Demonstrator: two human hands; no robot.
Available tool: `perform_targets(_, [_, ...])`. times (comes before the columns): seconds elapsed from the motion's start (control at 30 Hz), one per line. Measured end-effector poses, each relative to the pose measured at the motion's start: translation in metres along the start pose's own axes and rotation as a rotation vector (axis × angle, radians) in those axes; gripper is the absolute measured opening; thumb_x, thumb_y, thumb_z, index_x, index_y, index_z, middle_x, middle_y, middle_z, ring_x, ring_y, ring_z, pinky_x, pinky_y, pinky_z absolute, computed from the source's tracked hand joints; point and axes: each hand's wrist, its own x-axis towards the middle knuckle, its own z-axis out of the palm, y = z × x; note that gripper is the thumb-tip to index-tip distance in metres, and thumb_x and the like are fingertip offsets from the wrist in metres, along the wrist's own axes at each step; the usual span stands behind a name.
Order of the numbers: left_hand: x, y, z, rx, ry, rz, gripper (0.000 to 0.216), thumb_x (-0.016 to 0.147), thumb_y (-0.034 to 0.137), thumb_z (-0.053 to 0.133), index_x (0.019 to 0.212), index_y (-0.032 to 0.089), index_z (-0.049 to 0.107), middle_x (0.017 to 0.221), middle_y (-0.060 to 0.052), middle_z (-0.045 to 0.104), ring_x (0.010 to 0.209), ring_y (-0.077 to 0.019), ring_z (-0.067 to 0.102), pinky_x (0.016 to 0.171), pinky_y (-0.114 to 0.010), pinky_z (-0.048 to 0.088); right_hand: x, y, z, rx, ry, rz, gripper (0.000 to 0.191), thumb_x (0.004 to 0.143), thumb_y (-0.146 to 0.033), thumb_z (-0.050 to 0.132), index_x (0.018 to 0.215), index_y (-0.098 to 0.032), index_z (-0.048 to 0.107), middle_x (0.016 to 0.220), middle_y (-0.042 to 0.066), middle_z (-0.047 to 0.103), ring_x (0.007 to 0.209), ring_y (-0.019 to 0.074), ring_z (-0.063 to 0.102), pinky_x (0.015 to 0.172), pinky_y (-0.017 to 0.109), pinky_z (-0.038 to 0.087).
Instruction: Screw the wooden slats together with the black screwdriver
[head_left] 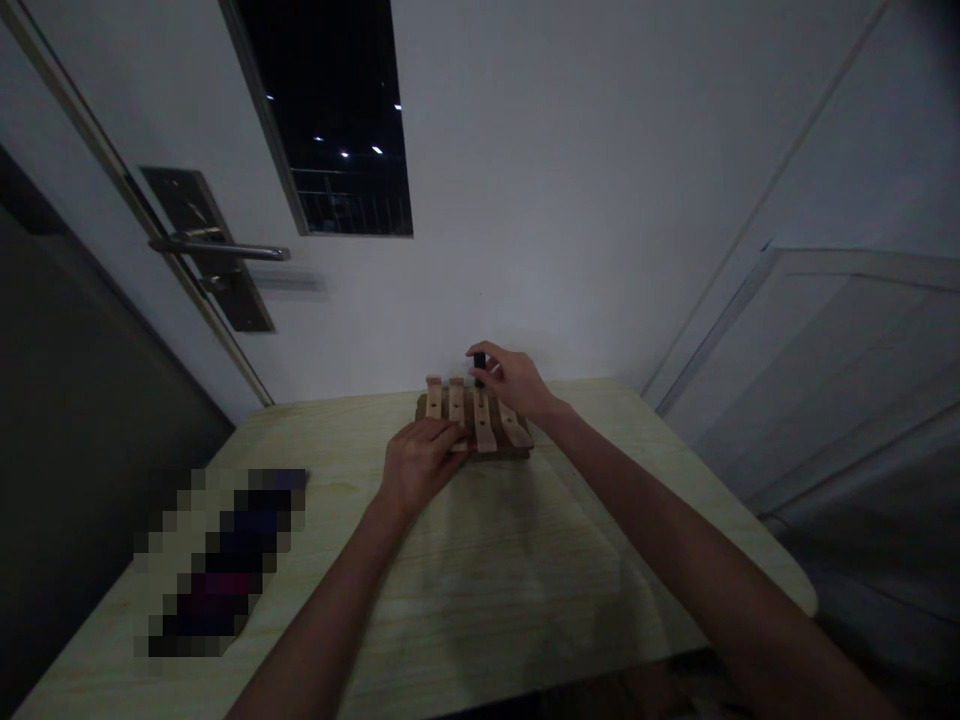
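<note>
A small wooden board [474, 425] with several pale wooden slats across a darker base lies at the far side of the table [480, 590]. My left hand [417, 462] rests closed on the board's near left corner and holds it. My right hand [511, 381] hovers over the board's right half and pinches a small dark piece [479, 362] upright between thumb and fingers, just above one slat.
A blurred-out dark object [222, 562] lies on the table's left side. A white wall stands right behind the table, with a dark window [330, 110] above. A door with a metal handle [219, 250] is at left, white panels at right.
</note>
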Motion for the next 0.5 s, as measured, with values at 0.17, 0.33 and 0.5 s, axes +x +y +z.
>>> perform_targets(0.17, [-0.0007,-0.0004,0.0011,-0.002,0.001,0.012,0.013,0.081,0.032,0.063,0.088,0.021,0.068,0.085,-0.003,0.071,0.074,-0.017,0.064,0.064,-0.028,0.048,-0.0044,0.0028,-0.0001,0.098,-0.034,-0.02,0.03,0.084,-0.019,0.052,0.114,-0.021,0.052,0.082,0.001,0.062,0.064,0.0115,0.062,0.063,0.024,0.049])
perform_targets(0.33, [-0.0006,-0.0003,0.0005,-0.004,0.008,0.026,0.014,0.083,0.032,0.061,0.088,0.02,0.068,0.084,-0.003,0.071,0.074,-0.017,0.065,0.065,-0.028,0.05,-0.0074,0.0022,-0.0002,0.105,-0.057,0.003,0.038,0.082,-0.014,0.049,0.119,-0.021,0.048,0.081,0.001,0.061,0.062,0.0114,0.061,0.061,0.024,0.048])
perform_targets(0.5, [0.0005,-0.0011,-0.0008,-0.027,0.018,0.053,0.017,0.084,0.033,0.059,0.09,0.019,0.068,0.084,-0.004,0.071,0.075,-0.0176,0.065,0.067,-0.03,0.052,-0.0076,0.0041,0.0018,0.058,-0.051,0.012,0.039,0.083,-0.014,0.047,0.121,-0.021,0.044,0.077,0.0,0.06,0.061,0.0116,0.059,0.058,0.023,0.044])
